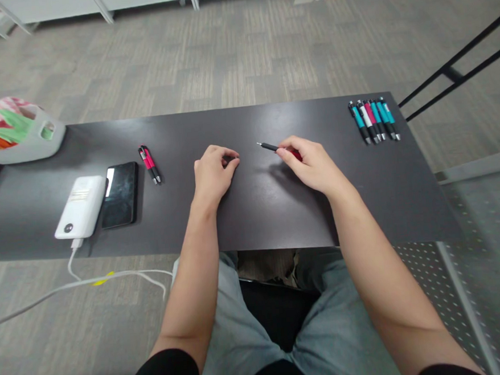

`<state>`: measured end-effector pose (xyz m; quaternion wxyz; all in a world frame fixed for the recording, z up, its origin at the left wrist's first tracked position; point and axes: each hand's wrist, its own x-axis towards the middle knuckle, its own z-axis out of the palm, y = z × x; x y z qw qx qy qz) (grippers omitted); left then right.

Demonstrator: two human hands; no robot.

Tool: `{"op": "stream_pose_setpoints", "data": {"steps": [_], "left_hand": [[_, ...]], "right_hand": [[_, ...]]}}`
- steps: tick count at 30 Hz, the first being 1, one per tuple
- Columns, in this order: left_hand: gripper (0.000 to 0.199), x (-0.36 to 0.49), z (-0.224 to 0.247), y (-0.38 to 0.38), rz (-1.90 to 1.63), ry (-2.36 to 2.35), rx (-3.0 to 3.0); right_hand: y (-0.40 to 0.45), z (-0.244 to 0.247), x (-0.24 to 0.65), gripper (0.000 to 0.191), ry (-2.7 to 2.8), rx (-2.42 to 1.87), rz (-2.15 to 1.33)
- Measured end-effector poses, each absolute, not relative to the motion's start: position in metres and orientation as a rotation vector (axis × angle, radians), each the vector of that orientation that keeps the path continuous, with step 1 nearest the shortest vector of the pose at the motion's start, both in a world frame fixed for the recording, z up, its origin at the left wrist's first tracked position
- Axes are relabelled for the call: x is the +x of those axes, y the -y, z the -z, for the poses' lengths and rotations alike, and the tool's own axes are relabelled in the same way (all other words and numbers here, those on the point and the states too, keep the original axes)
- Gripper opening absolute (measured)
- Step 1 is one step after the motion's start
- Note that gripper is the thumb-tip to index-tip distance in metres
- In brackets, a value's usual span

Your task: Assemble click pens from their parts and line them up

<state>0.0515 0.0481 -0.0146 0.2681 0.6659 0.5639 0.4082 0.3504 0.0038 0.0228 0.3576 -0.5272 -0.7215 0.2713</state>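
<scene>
My right hand (306, 163) holds a red and black pen (269, 146) between thumb and fingers, its metal tip pointing left, a little above the dark table (252, 221). To the left of the pen tip, my left hand (215, 173) rests near the tabletop with thumb and forefinger pinched together; what they hold, if anything, is too small to tell. Two red and black pens (149, 163) lie side by side further left. At the far right of the table, several pens (374, 121) in teal, white and red lie in a row.
A black phone (121, 195) and a white power bank (81, 207) with a white cable lie on the left. A white basket (53, 135) with colourful contents stands at the back left. Black metal bars (454, 74) rise beyond the table's right edge.
</scene>
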Motion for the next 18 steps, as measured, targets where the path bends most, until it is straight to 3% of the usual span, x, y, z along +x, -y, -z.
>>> {"op": "stream_pose_setpoints", "data": {"steps": [8,13,18], "left_hand": [[0.038,0.056,0.001,-0.044,-1.13,-1.495,1.667],[0.038,0.072,-0.027,-0.034,-1.236,-1.026,1.447],[0.048,0.088,-0.039,-0.022,-1.206,-0.837,1.232]], "right_hand": [[-0.005,-0.025,0.345,0.059,1.821,-1.34,-0.828],[0.007,-0.043,0.323,0.073,1.592,-1.222,-1.258],[0.021,-0.056,0.291,0.07,1.39,-1.068,-1.576]]}}
